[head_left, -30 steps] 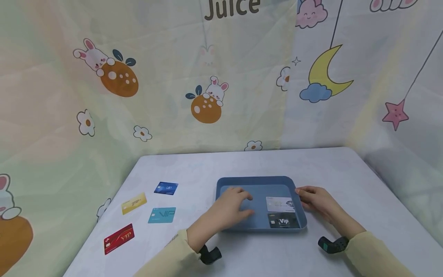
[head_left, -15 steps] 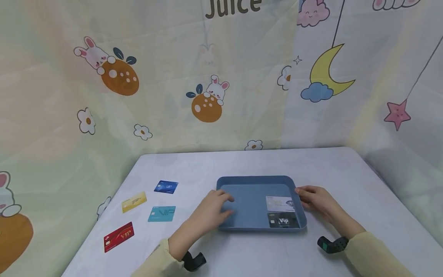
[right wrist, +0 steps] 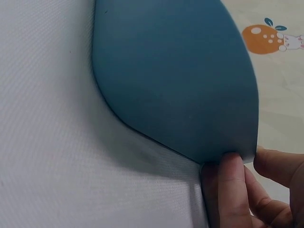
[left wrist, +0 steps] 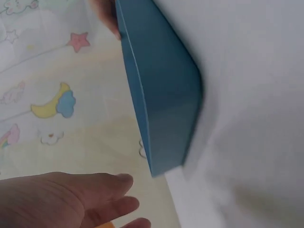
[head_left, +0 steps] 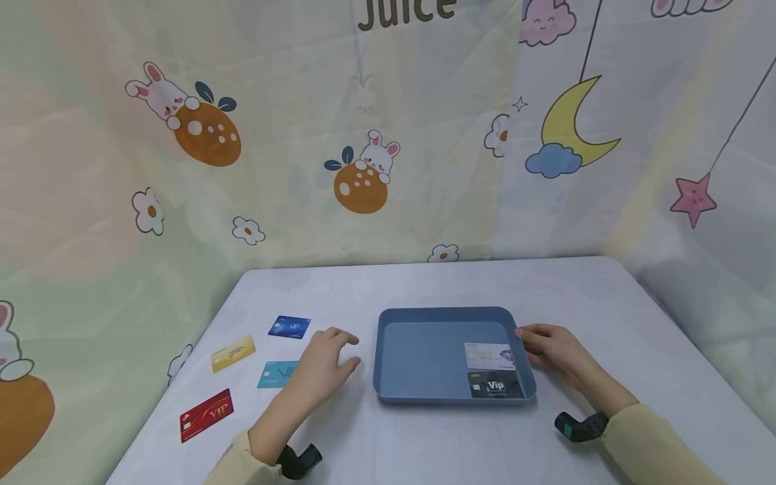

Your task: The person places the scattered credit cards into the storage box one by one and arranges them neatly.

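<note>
My left hand (head_left: 320,367) hovers left of the blue tray (head_left: 418,357), fingers loosely bent and holding nothing. Its forearm overlaps part of a teal VIP card (head_left: 275,374). In the left wrist view, thumb and fingers of the left hand (left wrist: 71,199) show apart from the tray (left wrist: 166,85). At the tray's right side, my right hand (head_left: 556,351) pinches the rim. The right wrist view has the right hand (right wrist: 235,194) with fingertips at the tray wall (right wrist: 175,71). Inside the tray lie a white card (head_left: 490,357) and a black Vip card (head_left: 495,386).
Left of the tray, a blue VIP card (head_left: 289,327), a gold card (head_left: 233,354) and a red VIP card (head_left: 206,415) lie spread on the white table (head_left: 448,438). A patterned cloth (head_left: 291,135) hangs behind the table.
My left hand has moved left, from over the tray out past its left edge toward the loose cards. The right hand stays at the tray's right rim.
</note>
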`<state>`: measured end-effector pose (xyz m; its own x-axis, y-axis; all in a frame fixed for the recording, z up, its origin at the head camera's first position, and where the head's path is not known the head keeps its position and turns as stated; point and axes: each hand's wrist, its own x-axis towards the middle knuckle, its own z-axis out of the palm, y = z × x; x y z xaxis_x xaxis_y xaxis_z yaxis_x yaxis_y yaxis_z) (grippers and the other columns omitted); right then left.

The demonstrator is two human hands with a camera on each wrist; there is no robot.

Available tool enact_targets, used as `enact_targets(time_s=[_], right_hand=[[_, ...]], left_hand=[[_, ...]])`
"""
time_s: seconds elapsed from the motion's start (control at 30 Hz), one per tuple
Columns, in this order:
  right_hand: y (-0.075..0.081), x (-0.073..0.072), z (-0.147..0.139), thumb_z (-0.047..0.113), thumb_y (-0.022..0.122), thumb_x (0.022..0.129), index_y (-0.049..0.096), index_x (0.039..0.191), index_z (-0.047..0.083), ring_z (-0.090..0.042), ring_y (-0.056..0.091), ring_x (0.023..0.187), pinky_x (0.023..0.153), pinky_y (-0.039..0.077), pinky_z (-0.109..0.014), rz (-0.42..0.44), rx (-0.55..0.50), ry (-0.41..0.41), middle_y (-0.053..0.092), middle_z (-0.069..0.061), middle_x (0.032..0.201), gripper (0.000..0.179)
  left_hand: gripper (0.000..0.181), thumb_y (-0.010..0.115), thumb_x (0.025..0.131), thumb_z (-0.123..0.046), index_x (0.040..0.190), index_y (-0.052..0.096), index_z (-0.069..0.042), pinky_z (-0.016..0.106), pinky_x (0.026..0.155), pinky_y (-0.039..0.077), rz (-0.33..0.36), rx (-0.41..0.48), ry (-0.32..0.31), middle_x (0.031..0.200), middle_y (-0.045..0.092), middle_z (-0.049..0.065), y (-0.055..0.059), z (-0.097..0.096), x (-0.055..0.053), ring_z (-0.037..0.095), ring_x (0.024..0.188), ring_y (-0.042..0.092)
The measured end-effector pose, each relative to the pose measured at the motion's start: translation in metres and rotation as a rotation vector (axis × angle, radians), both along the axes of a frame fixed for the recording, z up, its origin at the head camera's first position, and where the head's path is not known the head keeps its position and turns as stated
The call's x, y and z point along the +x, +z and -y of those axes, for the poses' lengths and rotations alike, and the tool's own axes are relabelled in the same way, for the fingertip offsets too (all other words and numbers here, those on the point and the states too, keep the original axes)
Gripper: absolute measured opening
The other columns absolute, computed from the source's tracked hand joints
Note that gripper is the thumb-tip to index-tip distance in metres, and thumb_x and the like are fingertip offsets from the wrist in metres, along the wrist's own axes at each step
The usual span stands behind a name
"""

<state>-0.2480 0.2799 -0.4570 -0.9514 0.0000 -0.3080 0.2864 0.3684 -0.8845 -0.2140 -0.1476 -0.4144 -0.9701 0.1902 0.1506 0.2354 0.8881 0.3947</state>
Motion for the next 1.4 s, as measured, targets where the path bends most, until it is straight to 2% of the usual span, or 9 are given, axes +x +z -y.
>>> enact_targets(time_s=[0.13, 0.27, 0.43, 0.63, 0.83, 1.0, 1.1, 1.2, 1.4], right_hand=[[0.000, 0.000, 0.000, 0.039, 0.059, 0.105, 0.045, 0.145, -0.013, -0.020, 0.065, 0.112, 0.081, 0.059, -0.021, -0.005, 0.004, 0.006, 0.056, -0.032, 0.142, 0.067], [0.001, 0.001, 0.000, 0.038, 0.059, 0.105, 0.046, 0.145, -0.013, -0.017, 0.065, 0.108, 0.080, 0.059, -0.021, -0.008, 0.007, 0.005, 0.057, -0.031, 0.140, 0.065], [0.002, 0.001, -0.001, 0.039, 0.060, 0.105, 0.046, 0.145, -0.012, -0.017, 0.065, 0.108, 0.080, 0.059, -0.021, 0.000, 0.005, -0.001, 0.057, -0.031, 0.140, 0.066], [0.002, 0.000, -0.001, 0.039, 0.059, 0.105, 0.045, 0.146, -0.011, -0.019, 0.065, 0.111, 0.081, 0.060, -0.022, 0.010, -0.002, -0.002, 0.056, -0.031, 0.142, 0.066], [0.002, -0.002, -0.001, 0.039, 0.059, 0.105, 0.045, 0.146, -0.012, -0.021, 0.065, 0.112, 0.081, 0.060, -0.022, 0.010, 0.005, -0.002, 0.055, -0.031, 0.142, 0.066], [0.002, -0.003, -0.001, 0.039, 0.059, 0.105, 0.045, 0.146, -0.012, -0.027, 0.064, 0.118, 0.083, 0.060, -0.023, 0.006, 0.017, 0.002, 0.053, -0.033, 0.144, 0.067], [0.002, -0.002, 0.000, 0.039, 0.060, 0.105, 0.045, 0.146, -0.012, -0.028, 0.064, 0.118, 0.083, 0.060, -0.023, 0.009, 0.018, -0.003, 0.053, -0.032, 0.144, 0.067], [0.002, -0.002, 0.000, 0.038, 0.060, 0.105, 0.045, 0.146, -0.012, -0.026, 0.064, 0.116, 0.082, 0.060, -0.023, 0.012, 0.016, -0.009, 0.054, -0.032, 0.143, 0.066], [0.000, -0.002, -0.001, 0.038, 0.060, 0.105, 0.044, 0.146, -0.012, -0.027, 0.064, 0.117, 0.081, 0.060, -0.023, 0.014, 0.004, -0.010, 0.054, -0.033, 0.143, 0.066]], left_hand=[[0.031, 0.078, 0.092, -0.024, 0.118, 0.074, -0.007, 0.053, 0.099, 0.056, 0.005, -0.039, 0.101, 0.126, 0.068, 0.016, -0.001, 0.022, -0.001, 0.037, 0.118, 0.063], [0.038, 0.076, 0.094, -0.030, 0.123, 0.071, -0.005, 0.060, 0.100, 0.054, 0.052, -0.056, 0.179, 0.129, 0.067, 0.020, 0.002, 0.045, 0.001, 0.043, 0.122, 0.061], [0.046, 0.071, 0.097, -0.033, 0.131, 0.067, -0.002, 0.063, 0.101, 0.052, 0.097, -0.028, 0.238, 0.137, 0.061, 0.026, 0.013, 0.072, 0.004, 0.048, 0.130, 0.054], [0.053, 0.066, 0.099, -0.035, 0.135, 0.061, 0.004, 0.064, 0.099, 0.053, 0.121, -0.038, 0.316, 0.139, 0.056, 0.033, 0.019, 0.105, 0.009, 0.052, 0.129, 0.053], [0.061, 0.064, 0.099, -0.037, 0.134, 0.056, 0.013, 0.065, 0.092, 0.053, 0.186, -0.114, 0.400, 0.134, 0.056, 0.039, 0.011, 0.143, 0.013, 0.053, 0.116, 0.058], [0.074, 0.064, 0.098, -0.043, 0.133, 0.048, 0.019, 0.061, 0.081, 0.056, 0.327, -0.190, 0.503, 0.121, 0.054, 0.043, 0.001, 0.170, 0.014, 0.051, 0.100, 0.055], [0.076, 0.063, 0.097, -0.046, 0.128, 0.048, 0.022, 0.059, 0.080, 0.056, 0.394, -0.262, 0.557, 0.104, 0.056, 0.038, -0.005, 0.181, 0.016, 0.050, 0.097, 0.053], [0.073, 0.060, 0.097, -0.049, 0.117, 0.055, 0.021, 0.053, 0.078, 0.055, 0.419, -0.315, 0.599, 0.090, 0.057, 0.029, -0.008, 0.188, 0.017, 0.046, 0.095, 0.052], [0.077, 0.049, 0.100, -0.059, 0.110, 0.062, 0.016, 0.038, 0.069, 0.050, 0.510, -0.341, 0.661, 0.078, 0.053, 0.019, -0.010, 0.193, 0.022, 0.035, 0.085, 0.054]])
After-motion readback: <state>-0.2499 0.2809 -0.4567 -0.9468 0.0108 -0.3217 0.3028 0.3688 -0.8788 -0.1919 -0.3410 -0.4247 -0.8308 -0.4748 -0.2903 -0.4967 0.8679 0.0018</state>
